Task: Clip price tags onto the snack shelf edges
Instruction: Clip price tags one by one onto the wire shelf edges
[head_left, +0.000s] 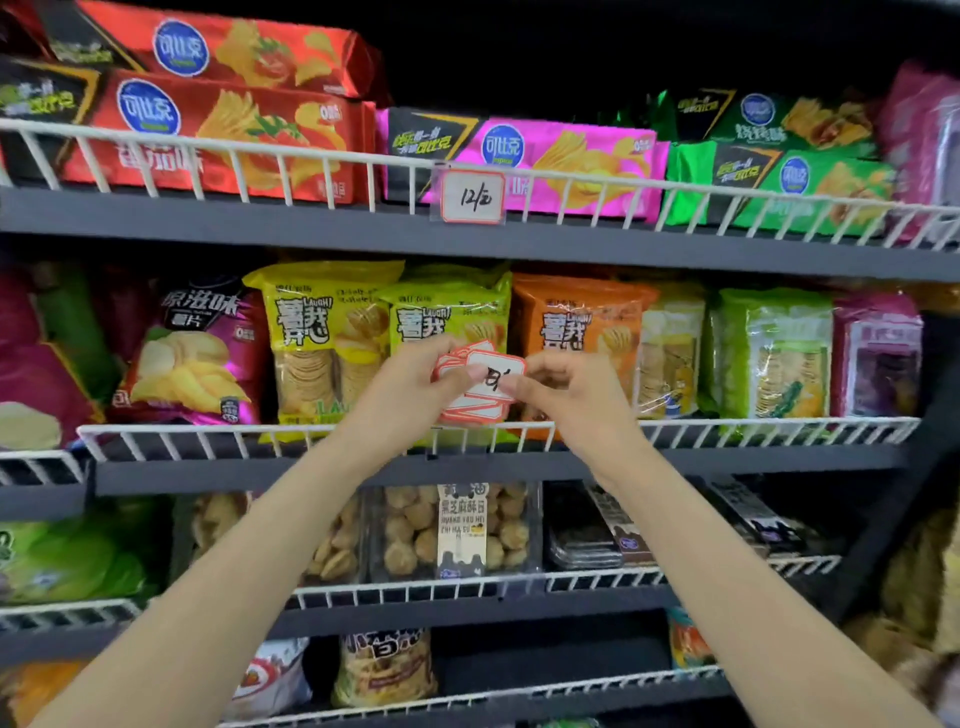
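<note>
My left hand (415, 387) grips a small stack of white price tags with red borders (475, 410), held in front of the middle shelf. My right hand (558, 387) pinches the right edge of the front tag (493, 371), which carries handwritten black marks. Both hands hover just above the white wire rail (208, 434) of the middle shelf. One tag in a clear holder (472, 196), marked "12", hangs clipped on the white wire rail (260, 156) of the top shelf, in front of a pink chip box.
Red, pink and green chip boxes fill the top shelf. Yellow, green and orange chip bags (322, 343) stand on the middle shelf behind my hands. Clear cookie tubs (415, 530) sit on the shelf below. More snack bags lie at the bottom.
</note>
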